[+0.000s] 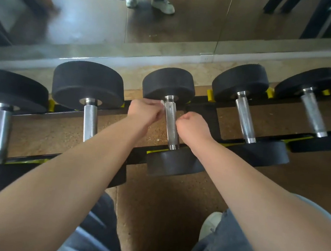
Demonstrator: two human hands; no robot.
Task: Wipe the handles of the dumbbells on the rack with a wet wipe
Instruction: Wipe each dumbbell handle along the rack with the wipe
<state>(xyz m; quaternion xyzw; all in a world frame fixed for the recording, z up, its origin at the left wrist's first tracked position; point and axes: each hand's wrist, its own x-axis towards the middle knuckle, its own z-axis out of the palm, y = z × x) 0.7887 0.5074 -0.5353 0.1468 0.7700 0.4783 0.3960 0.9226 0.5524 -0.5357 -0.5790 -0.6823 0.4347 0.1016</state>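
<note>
Several black dumbbells with chrome knurled handles lie across a black and yellow rack (219,113). The middle dumbbell's handle (170,123) runs between my two hands. My left hand (144,112) is curled at the handle's far end and pinches a small white wet wipe (163,103) against the metal. My right hand (192,127) is a closed fist just right of the handle's middle, close to it; I cannot tell whether it touches or holds anything. The near weight head (173,164) sits below my wrists.
Neighbouring handles stand left (90,120) and right (245,120) of the middle one, with more at both ends. A wall mirror (170,19) runs behind the rack, low to the floor. My knees in jeans and a white shoe (210,223) are below.
</note>
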